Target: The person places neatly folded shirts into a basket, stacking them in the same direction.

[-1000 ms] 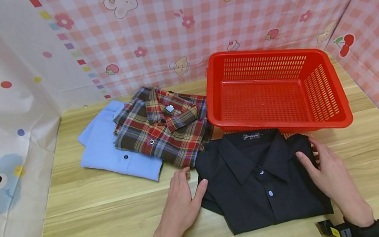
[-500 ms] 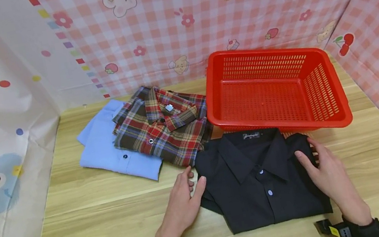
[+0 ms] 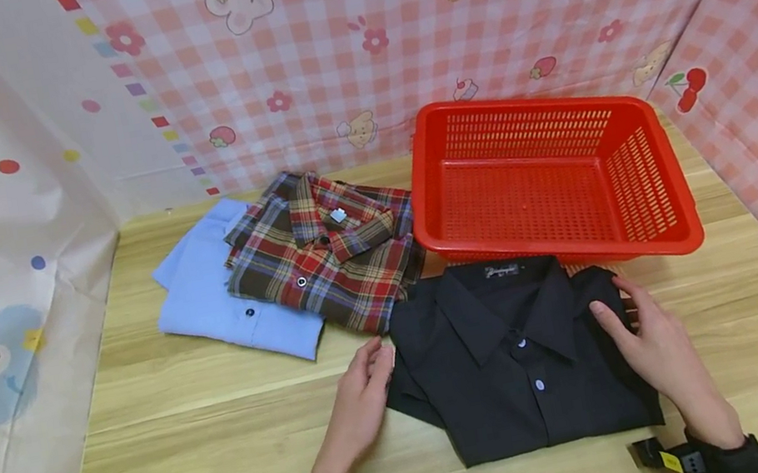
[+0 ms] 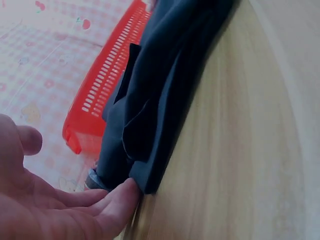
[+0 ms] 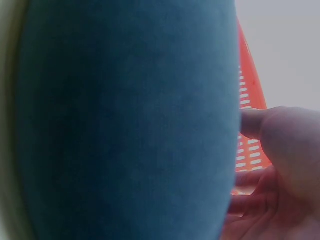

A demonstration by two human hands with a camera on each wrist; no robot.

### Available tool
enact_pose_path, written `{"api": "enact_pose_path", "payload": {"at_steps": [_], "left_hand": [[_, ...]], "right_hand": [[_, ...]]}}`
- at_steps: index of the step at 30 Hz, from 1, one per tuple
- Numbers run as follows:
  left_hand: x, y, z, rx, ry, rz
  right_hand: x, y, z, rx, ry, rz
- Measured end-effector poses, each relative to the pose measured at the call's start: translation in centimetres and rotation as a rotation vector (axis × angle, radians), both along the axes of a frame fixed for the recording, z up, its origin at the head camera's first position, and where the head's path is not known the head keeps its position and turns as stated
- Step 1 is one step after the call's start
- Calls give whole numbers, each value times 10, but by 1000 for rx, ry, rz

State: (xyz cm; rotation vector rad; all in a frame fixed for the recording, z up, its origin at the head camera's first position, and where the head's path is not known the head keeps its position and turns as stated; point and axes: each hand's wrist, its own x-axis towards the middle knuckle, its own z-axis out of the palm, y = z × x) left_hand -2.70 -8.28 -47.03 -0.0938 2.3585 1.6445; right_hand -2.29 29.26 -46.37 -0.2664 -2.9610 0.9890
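A folded black shirt [image 3: 497, 385] with collar and pale buttons lies on the wooden table, collar toward the basket. At its left edge, my left hand [image 3: 356, 409] stands with extended fingers; in the left wrist view its fingertips [image 4: 127, 190] touch the dark sleeve fold, the thumb [image 4: 31, 140] apart from them. My right hand [image 3: 662, 356] is at the shirt's right edge, thumb on the dark cloth and relaxed fingers along the outer side. Dark cloth [image 5: 130, 120] fills most of the right wrist view, partly hiding the right hand [image 5: 280, 175].
Behind the black shirt stands a red plastic basket [image 3: 561, 259] with nothing inside. A folded plaid shirt [image 3: 324, 271] overlaps a folded light-blue shirt [image 3: 206, 292] at left. Patterned cloth walls [image 3: 316, 53] bound the table's back and sides.
My left thumb has drawn in toward the fingers and off the black shirt, and more of the sleeve's lower corner shows. The right hand has stayed nearly still.
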Motion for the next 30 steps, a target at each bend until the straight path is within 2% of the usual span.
{"api": "enact_pose_path", "payload": {"at_steps": [7,15,18,24,30], "left_hand": [[-3,3,4,213,-117,76],[-4,8,10,258,-205,82],[-2,13,11,270,-233,46],[3,25,12,340,-301,-88],[3,31,10,372,-304,-129]], "right_hand": [[-1,-3,3,-49,-111,24],[-2,-9,5,-139,-203,31],[-2,-11,5,-153,-206,34],[-3,-15,5,-184,-217,48],[-5,-14,5,-208,-224,41]]}}
